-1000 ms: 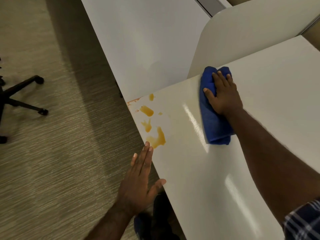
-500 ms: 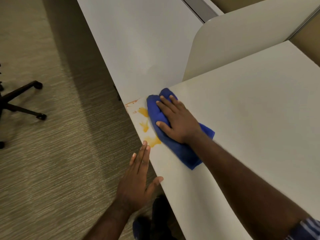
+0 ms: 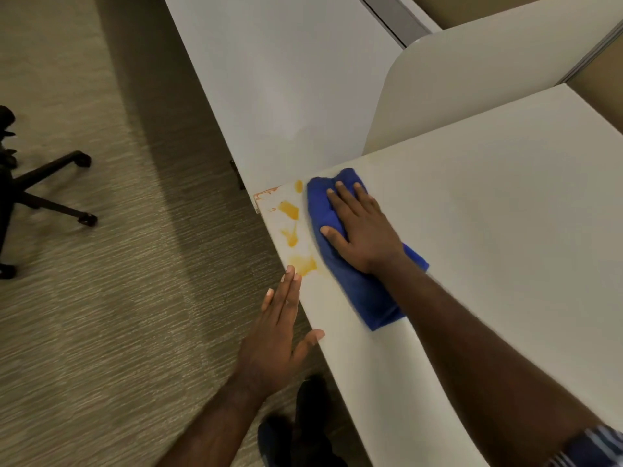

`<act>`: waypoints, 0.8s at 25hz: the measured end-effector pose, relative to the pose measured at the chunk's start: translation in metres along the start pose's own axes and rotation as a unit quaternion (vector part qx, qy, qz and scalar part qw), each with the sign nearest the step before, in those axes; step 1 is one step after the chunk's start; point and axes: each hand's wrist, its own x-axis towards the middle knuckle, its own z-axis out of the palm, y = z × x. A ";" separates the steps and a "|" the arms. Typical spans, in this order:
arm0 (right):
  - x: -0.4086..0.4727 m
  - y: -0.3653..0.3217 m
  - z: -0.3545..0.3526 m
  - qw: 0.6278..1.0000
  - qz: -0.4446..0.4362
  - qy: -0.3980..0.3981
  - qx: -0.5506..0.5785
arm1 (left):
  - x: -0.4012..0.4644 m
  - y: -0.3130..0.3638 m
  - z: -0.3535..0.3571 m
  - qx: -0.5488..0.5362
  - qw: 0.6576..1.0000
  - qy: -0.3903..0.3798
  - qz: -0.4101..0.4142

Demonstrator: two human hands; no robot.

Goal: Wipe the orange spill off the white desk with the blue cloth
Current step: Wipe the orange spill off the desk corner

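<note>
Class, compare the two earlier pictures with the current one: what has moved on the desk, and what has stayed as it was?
The right hand slid the blue cloth across the white desk from the middle leftward to the orange spill, keeping its flat press on it. The blotch nearest the left hand now looks paler and smeared. The left hand stayed open at the desk edge; the other blotches remain.

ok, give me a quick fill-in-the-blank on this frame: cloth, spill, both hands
1. The right hand presses flat on the ____ cloth.
2. The orange spill lies near the desk's ____ corner, beside the cloth.
3. The left hand rests open at the desk's ____.
4. On the carpet at far left stands a black office ____.

Missing: blue; near-left; edge; chair
</note>
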 end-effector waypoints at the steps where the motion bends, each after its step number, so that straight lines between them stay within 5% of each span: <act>1: -0.004 -0.009 0.005 1.000 -0.022 -0.004 -0.001 | -0.001 0.000 0.001 -0.006 1.000 -0.001 -0.005; 5: -0.041 0.007 0.008 0.998 -0.065 -0.005 -0.018 | -0.002 -0.003 0.001 -0.007 1.000 0.001 -0.022; 12: 0.032 0.018 -0.003 0.999 0.046 0.025 0.004 | -0.003 -0.004 0.001 -0.024 0.998 -0.010 -0.049; 20: 0.067 -0.037 0.007 0.999 -0.041 0.017 -0.006 | -0.004 0.001 -0.002 -0.001 0.998 -0.014 -0.063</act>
